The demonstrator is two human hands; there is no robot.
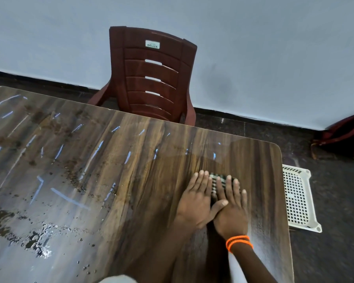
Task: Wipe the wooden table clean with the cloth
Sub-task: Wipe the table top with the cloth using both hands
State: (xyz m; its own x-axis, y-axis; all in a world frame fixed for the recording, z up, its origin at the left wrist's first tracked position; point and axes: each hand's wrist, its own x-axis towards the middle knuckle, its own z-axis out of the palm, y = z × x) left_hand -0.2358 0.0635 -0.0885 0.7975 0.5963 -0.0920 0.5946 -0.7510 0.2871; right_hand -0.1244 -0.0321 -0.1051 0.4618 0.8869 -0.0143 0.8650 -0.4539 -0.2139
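Wood-grain laminate forms the top of the table, which fills the lower frame from 9 o'clock to 4 o'clock.

1. Left zone, 8 to 10 o'clock: brown crumbs and grit are scattered over the surface, with a wet, smeared patch near 8 o'clock. Pale blue-white streaks cross this zone; whether they are marks or reflections cannot be told. This zone reads as not yet wiped.

2. Centre: the debris thins out toward the middle. A brown plastic chair stands against the far edge at 12 o'clock.

3. Right zone, 4 to 5 o'clock: the left hand and right hand lie side by side, palms down, fingers extended and flat, neither clenched nor curled. Both press on the checked cloth, which is mostly hidden beneath them and shows only between and ahead of the fingers. An orange band circles the right wrist. The surface around the hands appears free of debris.

4. Off the table at 3 o'clock, a white perforated basket lies on the dark floor.

Progress estimate: early; the right end appears clean, and most of the surface remains.
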